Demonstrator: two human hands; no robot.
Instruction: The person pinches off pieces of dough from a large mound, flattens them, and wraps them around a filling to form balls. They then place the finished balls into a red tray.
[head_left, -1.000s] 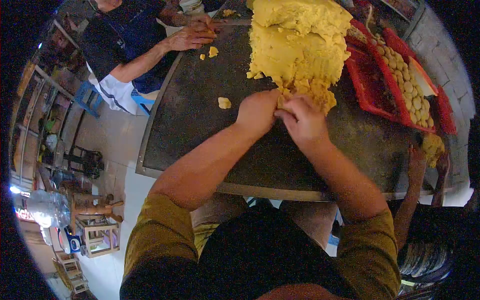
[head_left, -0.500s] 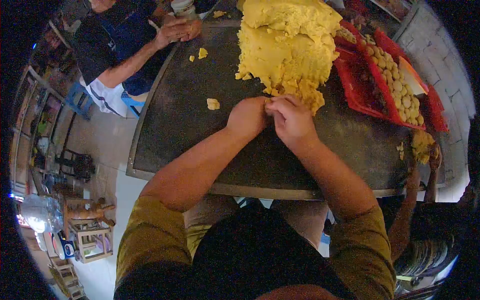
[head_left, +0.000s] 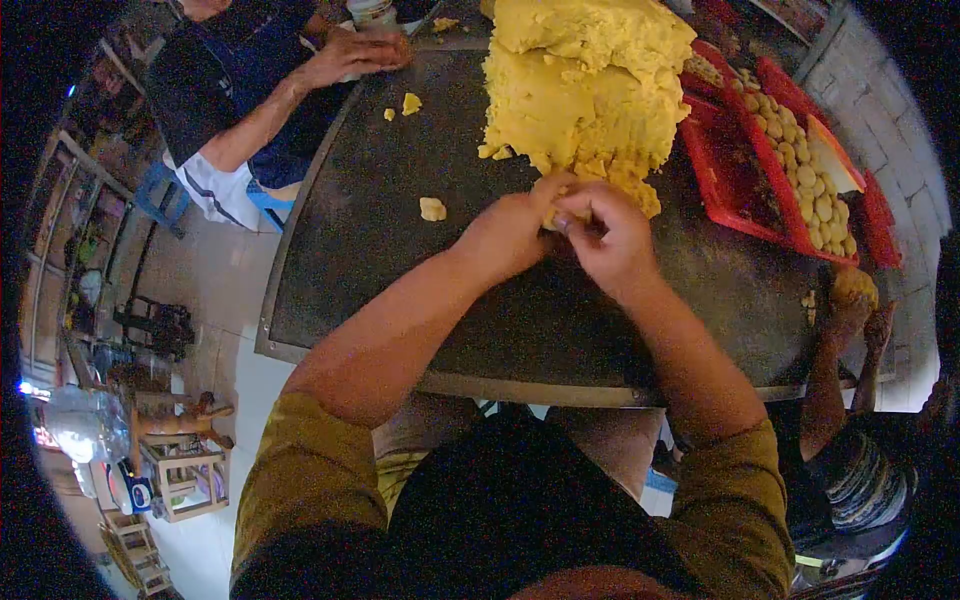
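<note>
Both of my hands meet over the dark tabletop (head_left: pixel 480 330), just in front of a big yellow dough block (head_left: pixel 580 90). My left hand (head_left: pixel 512 230) is curled closed around a small piece of dough (head_left: pixel 553 213), mostly hidden by the fingers. From the other side, my right hand (head_left: pixel 615 235) is closed too, thumb and fingers pinching the same piece. Crumbly dough at the block's near edge lies right behind my fingers. A small pale dough lump (head_left: pixel 432 209) rests to the left of my left hand.
Red trays (head_left: pixel 735 200) at the right hold rows of dough balls (head_left: pixel 820 200). A co-worker's hands (head_left: pixel 850 315) handle dough at the right edge. Another person's hand (head_left: pixel 360 55) rests near a jar (head_left: pixel 372 12) at the far left. Dough bits (head_left: pixel 411 103) lie scattered on the tabletop.
My hands have shifted slightly, and the right hand has turned so that its thumb and the dough piece show more. The view has moved a little. The co-worker's hands at right have moved.
</note>
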